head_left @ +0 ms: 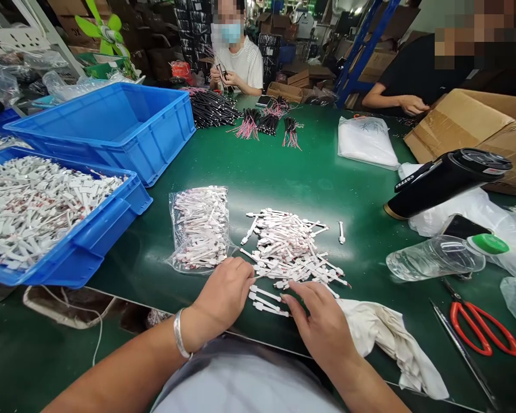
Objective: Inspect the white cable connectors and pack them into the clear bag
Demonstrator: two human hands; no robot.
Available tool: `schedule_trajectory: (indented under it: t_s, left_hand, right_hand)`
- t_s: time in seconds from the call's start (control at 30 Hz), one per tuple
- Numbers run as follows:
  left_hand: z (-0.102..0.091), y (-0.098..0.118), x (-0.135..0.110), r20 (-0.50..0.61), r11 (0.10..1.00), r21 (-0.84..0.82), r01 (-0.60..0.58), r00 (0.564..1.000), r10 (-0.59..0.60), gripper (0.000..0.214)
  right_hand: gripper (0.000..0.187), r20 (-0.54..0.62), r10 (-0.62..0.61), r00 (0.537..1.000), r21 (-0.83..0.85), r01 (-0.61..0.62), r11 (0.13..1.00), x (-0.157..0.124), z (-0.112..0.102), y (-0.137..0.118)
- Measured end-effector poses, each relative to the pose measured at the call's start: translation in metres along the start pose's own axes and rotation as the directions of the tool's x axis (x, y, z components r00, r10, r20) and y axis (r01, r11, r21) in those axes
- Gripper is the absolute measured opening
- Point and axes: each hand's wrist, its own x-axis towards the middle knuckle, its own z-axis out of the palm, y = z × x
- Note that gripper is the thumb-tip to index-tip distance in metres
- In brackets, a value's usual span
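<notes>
My left hand (229, 292) is closed at the near edge of a heap of short white cable pieces (288, 241). Its fingertips pinch what looks like one of these pieces, mostly hidden by the fingers. Thumb and forefinger apart, my right hand (320, 321) rests by the heap's near side. Between the hands lie a few white cable pieces side by side in a small row (266, 301), their right ends close to my right thumb. A clear plastic bag (200, 229) packed with similar pieces lies just beyond my left hand.
At left stand a blue bin (112, 221) full of white pieces and another blue bin (155, 143). A cloth (387, 332), red-handled scissors (484, 327), tweezers (462, 350), a water bottle (434, 257) and a black tumbler (447, 180) lie right. Two people sit across the green table (318, 172).
</notes>
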Motion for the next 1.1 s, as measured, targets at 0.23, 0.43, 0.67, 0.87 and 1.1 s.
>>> schedule_trajectory:
  t_s: [0.23, 0.43, 0.67, 0.87, 1.1]
  left_hand:
    - [-0.014, 0.022, -0.019, -0.061, 0.902, -0.379, -0.208, 0.978, 0.2, 0.017]
    - [-0.001, 0.016, -0.018, 0.089, 0.692, -0.722, 0.024, 0.994, 0.059, 0.027]
    - [0.005, 0.015, -0.018, 0.409, 0.163, -0.892, 0.421, 0.907, -0.102, 0.032]
    - [0.001, 0.011, -0.022, 0.382, 0.152, -0.906, 0.396, 0.917, -0.115, 0.032]
    - [0.005, 0.008, -0.022, 0.453, 0.207, -0.862, 0.464, 0.886, -0.097, 0.037]
  right_hand:
    - [0.023, -0.023, -0.034, 0.999, 0.254, 0.039, 0.966, 0.005, -0.003, -0.014]
    - [0.024, 0.433, 0.447, 0.783, 0.692, -0.606, 0.392, 0.007, -0.012, -0.024]
    - [0.021, 0.212, 0.521, 0.827, 0.647, -0.518, 0.56, -0.002, -0.019, -0.022]
    - [0.016, 0.145, 0.459, 0.877, 0.536, -0.459, 0.708, -0.01, -0.021, -0.017]
    - [0.033, 0.396, 0.511, 0.763, 0.575, -0.64, 0.511, 0.002, -0.028, -0.027]
